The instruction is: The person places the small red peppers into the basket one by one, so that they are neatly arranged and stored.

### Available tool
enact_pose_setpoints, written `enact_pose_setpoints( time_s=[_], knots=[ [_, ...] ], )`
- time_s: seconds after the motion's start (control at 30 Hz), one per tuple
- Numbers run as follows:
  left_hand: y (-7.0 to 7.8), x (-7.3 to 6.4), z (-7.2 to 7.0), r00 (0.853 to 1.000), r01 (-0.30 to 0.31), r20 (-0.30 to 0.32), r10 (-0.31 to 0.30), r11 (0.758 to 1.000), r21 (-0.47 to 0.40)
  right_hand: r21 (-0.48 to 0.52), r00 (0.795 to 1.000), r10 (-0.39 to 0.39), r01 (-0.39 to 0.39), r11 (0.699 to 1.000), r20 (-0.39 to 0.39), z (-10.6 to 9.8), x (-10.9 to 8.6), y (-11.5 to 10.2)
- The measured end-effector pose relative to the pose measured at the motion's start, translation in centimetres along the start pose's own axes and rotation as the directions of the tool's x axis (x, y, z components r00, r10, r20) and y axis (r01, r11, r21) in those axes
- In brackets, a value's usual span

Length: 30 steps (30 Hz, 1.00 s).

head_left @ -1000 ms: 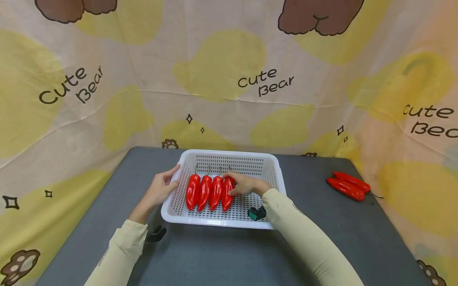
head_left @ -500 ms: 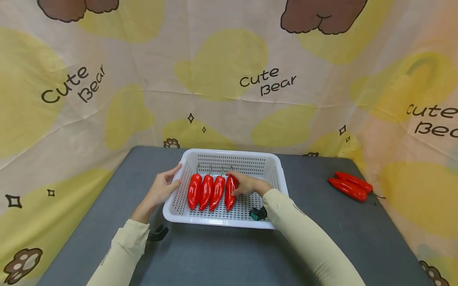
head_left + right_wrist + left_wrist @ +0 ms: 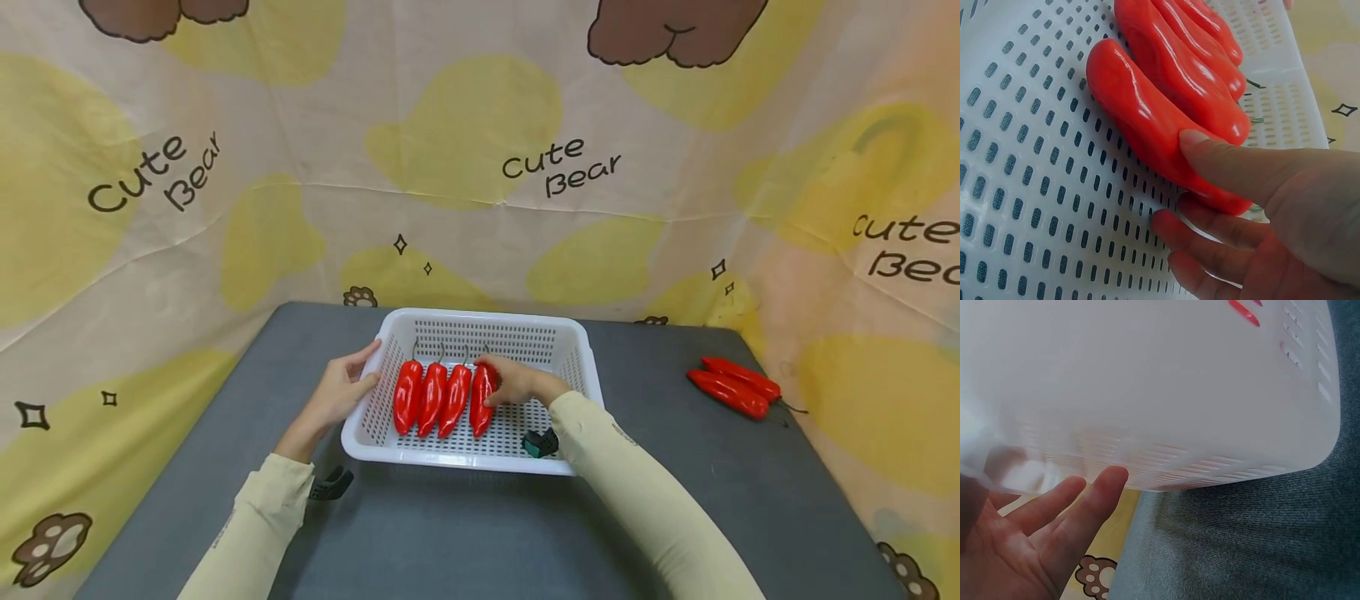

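Observation:
Four glossy red chili peppers lie side by side in a white slotted basket (image 3: pixel 450 463), stems toward its far side. My right hand (image 3: pixel 517 382) pinches the rightmost red chili pepper (image 3: pixel 481 412). In the right wrist view the thumb presses on top of this pepper, with the forefinger at its side and the other fingers near the basket floor. A narrow gap separates it from the neighbouring pepper (image 3: pixel 455 402). At the basket's left end, my left hand (image 3: pixel 337 392) touches the rim and wall with fairly straight fingers (image 3: pixel 1097 500).
Two more red peppers (image 3: pixel 731 392) lie on the dark grey table (image 3: pixel 660 417) to the right of the basket. Behind the table hangs a yellow and cream printed cloth (image 3: pixel 450 142). The basket's right part has bare floor.
The rightmost pepper has shifted slightly right in my right hand, widening the gap to its neighbour, then stayed put. My left hand keeps its place at the basket's end.

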<state>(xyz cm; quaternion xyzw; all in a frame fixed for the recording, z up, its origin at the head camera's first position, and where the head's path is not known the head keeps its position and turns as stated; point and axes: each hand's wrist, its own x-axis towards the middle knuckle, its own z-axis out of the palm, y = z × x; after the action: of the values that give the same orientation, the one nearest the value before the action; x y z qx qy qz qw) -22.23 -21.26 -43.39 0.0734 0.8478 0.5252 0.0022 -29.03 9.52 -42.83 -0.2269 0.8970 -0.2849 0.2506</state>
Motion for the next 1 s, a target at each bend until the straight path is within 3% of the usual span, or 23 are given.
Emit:
enact_pose_setpoints(
  time_s=[0.27,1.0],
  knots=[
    [-0.23,0.15,0.01,1.0,0.0,0.002,0.0,1.0,-0.003,-0.001,1.0,0.027,-0.027,1.0,-0.006,0.01,0.12,0.22],
    [0.05,0.08,-0.03,1.0,-0.002,-0.001,0.002,1.0,-0.005,-0.049,1.0,-0.002,0.002,0.999,-0.011,0.0,0.31,0.17]
  ],
)
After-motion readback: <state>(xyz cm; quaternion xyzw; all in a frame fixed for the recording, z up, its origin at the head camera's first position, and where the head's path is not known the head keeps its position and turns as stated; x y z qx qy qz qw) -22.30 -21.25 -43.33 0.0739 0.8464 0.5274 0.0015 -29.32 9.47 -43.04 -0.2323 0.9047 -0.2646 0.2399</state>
